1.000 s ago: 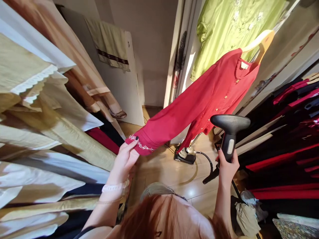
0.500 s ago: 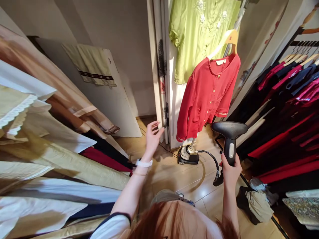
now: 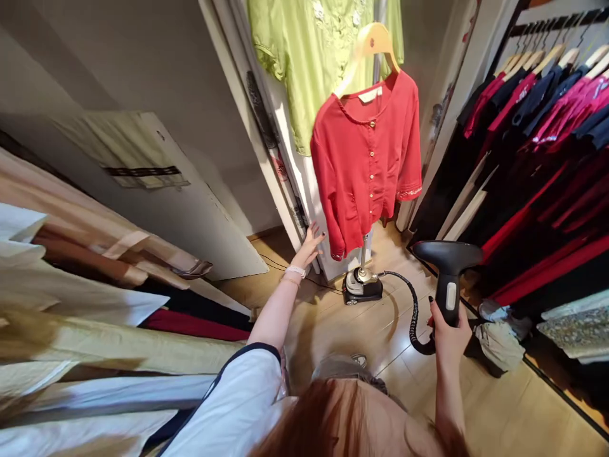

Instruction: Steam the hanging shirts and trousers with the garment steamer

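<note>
My right hand is wrapped round the handle of a black garment steamer head, held upright at the right. A ribbed black hose runs from it to the steamer base on the floor. My left hand reaches forward with its fingers spread and nothing in them, close to the left sleeve of a red buttoned blouse; I cannot tell whether they touch. The blouse hangs from a wooden hanger on the steamer's pole.
A green embroidered top hangs behind the blouse. Light garments line the left side, and a rack of dark and red clothes stands right. Crumpled cloth lies on the floor at right. A white board leans at the left.
My left hand has moved forward toward the blouse and its fingers have spread. The view has turned somewhat to the right. My right hand still holds the steamer head.
</note>
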`<state>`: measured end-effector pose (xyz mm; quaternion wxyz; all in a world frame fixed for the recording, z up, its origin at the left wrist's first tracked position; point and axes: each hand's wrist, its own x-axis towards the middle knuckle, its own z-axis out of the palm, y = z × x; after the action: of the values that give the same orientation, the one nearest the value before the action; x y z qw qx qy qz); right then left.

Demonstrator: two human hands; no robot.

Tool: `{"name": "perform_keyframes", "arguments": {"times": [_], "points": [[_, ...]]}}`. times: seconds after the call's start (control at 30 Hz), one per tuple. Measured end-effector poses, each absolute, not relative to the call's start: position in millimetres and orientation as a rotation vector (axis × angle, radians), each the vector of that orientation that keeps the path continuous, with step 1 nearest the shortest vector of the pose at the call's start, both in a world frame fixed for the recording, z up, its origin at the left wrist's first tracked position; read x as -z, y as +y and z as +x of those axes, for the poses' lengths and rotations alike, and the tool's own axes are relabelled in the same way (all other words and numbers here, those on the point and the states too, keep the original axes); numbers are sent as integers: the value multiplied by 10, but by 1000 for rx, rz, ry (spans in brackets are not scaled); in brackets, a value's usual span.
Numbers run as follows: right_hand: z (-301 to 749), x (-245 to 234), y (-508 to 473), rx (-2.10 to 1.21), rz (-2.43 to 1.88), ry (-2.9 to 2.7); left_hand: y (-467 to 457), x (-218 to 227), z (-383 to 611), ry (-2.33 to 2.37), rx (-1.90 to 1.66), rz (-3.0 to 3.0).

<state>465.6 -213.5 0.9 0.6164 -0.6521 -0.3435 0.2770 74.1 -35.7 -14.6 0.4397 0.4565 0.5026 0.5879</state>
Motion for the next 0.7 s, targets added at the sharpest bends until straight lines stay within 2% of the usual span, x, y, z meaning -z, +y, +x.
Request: {"name": "perform_keyframes", "arguments": {"times": [0.13,0.23,0.37,0.5,0.7], "points": [[4768,90,-2216,-667,-1525,-744,-862,636,539,1195,-1331,526],[4811,175,-2177,-662,-1530,-755,-1185,800,364,1175,-1367,416],[4780,258,-1976,-721,-1496,-766,-1480,683,96,1131,-1543,142],[4687,308,-1674,-824,-1477,-755,-1603,410,-75,1169,-1660,139],[4733,508,-978,-1066,-1187,-632,-1519,231,-306,1347,-1644,101]]}}
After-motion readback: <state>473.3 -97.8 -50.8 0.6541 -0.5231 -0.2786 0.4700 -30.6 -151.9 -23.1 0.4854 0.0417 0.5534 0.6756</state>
